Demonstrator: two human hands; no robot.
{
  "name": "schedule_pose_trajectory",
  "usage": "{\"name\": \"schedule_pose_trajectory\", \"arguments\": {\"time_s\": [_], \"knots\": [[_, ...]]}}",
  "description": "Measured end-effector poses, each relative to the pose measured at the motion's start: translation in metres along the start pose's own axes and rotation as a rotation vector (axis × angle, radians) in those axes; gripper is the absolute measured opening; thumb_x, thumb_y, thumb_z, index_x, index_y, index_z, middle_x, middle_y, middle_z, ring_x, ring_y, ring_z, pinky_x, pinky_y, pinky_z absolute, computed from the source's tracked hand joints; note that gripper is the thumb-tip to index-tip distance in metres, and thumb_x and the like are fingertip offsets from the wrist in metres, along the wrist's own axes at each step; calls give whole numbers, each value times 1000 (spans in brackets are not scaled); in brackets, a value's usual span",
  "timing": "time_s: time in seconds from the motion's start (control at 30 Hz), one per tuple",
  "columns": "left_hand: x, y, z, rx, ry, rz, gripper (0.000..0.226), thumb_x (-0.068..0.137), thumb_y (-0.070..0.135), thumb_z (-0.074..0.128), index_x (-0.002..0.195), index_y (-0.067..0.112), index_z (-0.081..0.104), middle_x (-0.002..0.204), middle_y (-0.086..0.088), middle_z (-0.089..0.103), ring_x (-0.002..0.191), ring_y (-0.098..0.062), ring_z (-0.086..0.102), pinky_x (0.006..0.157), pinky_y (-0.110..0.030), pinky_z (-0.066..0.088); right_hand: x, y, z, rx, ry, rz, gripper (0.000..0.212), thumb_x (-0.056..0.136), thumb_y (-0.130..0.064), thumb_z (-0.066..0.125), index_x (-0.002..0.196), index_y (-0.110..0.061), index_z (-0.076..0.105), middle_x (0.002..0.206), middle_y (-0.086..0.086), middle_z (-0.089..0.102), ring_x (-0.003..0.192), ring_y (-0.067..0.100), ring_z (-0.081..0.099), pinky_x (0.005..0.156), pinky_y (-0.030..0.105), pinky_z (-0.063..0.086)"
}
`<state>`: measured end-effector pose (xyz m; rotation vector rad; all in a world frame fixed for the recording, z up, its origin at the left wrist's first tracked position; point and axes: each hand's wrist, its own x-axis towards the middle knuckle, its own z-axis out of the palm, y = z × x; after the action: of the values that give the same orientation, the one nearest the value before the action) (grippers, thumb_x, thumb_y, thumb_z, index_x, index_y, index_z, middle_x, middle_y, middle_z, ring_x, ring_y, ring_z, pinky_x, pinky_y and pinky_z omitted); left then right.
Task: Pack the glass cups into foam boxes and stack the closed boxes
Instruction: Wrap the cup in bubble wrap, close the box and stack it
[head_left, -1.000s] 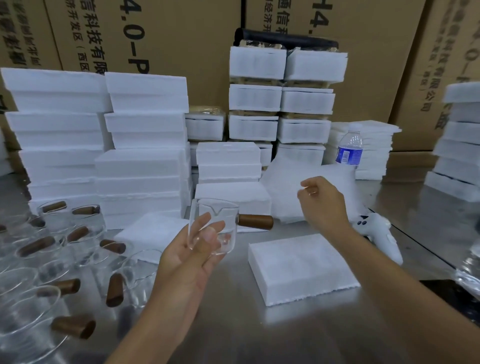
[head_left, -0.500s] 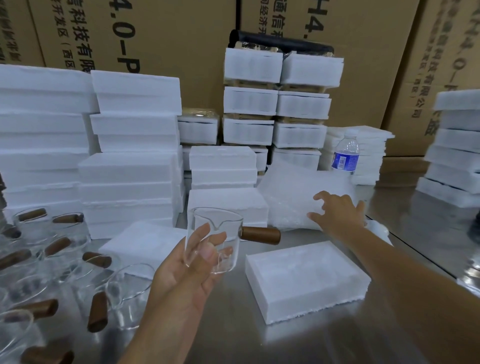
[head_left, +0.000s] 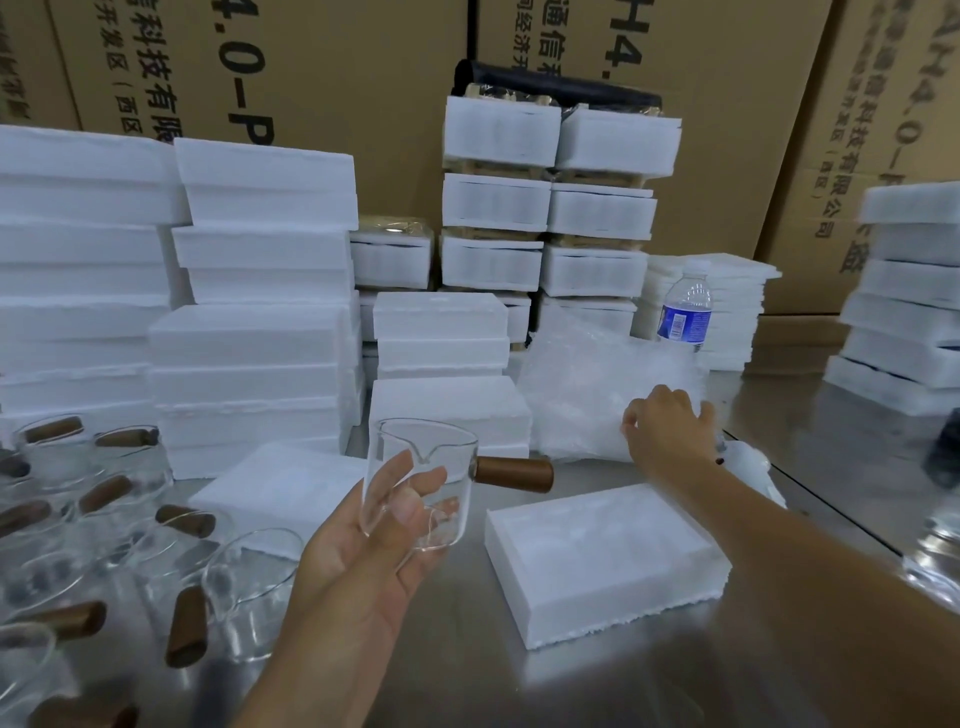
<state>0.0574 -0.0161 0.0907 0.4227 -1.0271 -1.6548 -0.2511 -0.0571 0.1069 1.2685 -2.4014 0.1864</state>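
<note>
My left hand grips a clear glass cup with a spout and a brown wooden handle pointing right, held upright above the steel table. My right hand reaches forward onto a pile of clear bubble wrap, fingers curled on its near edge. A closed white foam box lies flat on the table below my right forearm. Several more glass cups with wooden handles stand and lie at the left.
Stacks of white foam boxes fill the back and left, with another stack at the right. A water bottle stands behind the bubble wrap. A loose foam piece lies ahead of my left hand. Cardboard cartons form the back wall.
My right hand has moved forward and down from mid-air onto the bubble wrap. My left hand keeps the cup at about the same place.
</note>
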Motion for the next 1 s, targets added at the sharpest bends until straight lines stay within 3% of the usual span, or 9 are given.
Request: {"name": "schedule_pose_trajectory", "arguments": {"time_s": [0.3,0.4,0.47,0.53,0.63,0.73,0.83,0.9,1.0], "knots": [[1,6,0,-76,-5,4,80,21,51,94,92,20,78,101,-6,73,86,-22,71,67,-28,58,-12,-12,-48,707,145,-22,7,98,-6,39,98,-10,44,96,6,56,89,27,55,93,41,43],[2,11,2,-138,-3,-21,80,18,48,95,90,18,78,104,-9,72,89,-26,71,70,-31,59,-43,-23,-72,984,220,-101,9,100,-13,37,93,-15,40,83,5,55,66,17,50,60,12,40],[1,16,2,-181,2,-35,83,18,46,96,93,16,77,107,-10,71,94,-28,70,71,-33,59,-68,-29,-89,1075,274,-196,15,100,-14,38,87,-21,40,81,-6,56,68,22,50,51,10,36],[-1,21,0,-222,-4,-46,85,21,44,96,99,14,76,111,-10,70,98,-29,69,69,-33,59,-92,-35,-99,1055,211,-345,20,99,-15,38,84,-27,38,92,-25,53,88,14,53,71,10,40],[-4,29,-4,-296,-70,-59,82,29,43,96,103,15,75,110,-5,71,101,-27,68,71,-35,58,-127,-42,-96,959,30,-502,21,99,-12,37,85,-28,37,106,-42,39,113,-18,41,112,35,28],[-6,35,-6,-371,-150,-67,76,35,43,95,103,15,75,106,-4,69,97,-24,69,74,-35,57,-154,-50,-80,826,-64,-627,22,97,-12,34,91,-33,32,124,-28,44,119,-27,22,118,30,4],[-9,36,-7,-388,-204,-75,73,36,44,94,101,16,75,103,-3,69,93,-22,69,73,-32,58,-169,-55,-66,585,-190,-803,20,97,-14,37,110,-29,36,150,-13,31,111,-37,-16,104,18,-30],[-11,37,-7,-381,-209,-75,74,37,43,94,103,16,74,107,-3,68,94,-22,69,72,-32,58,-172,-55,-63,540,-214,-855,15,98,-14,32,106,-25,39,148,-12,32,113,-33,-24,105,23,-30],[-10,40,-10,-376,-206,-42,75,40,42,93,107,16,72,112,-3,65,98,-21,68,74,-30,57,-173,-51,-58,539,-191,-886,21,99,-30,25,111,-26,42,138,-19,39,130,-21,-10,110,26,-25]]}}
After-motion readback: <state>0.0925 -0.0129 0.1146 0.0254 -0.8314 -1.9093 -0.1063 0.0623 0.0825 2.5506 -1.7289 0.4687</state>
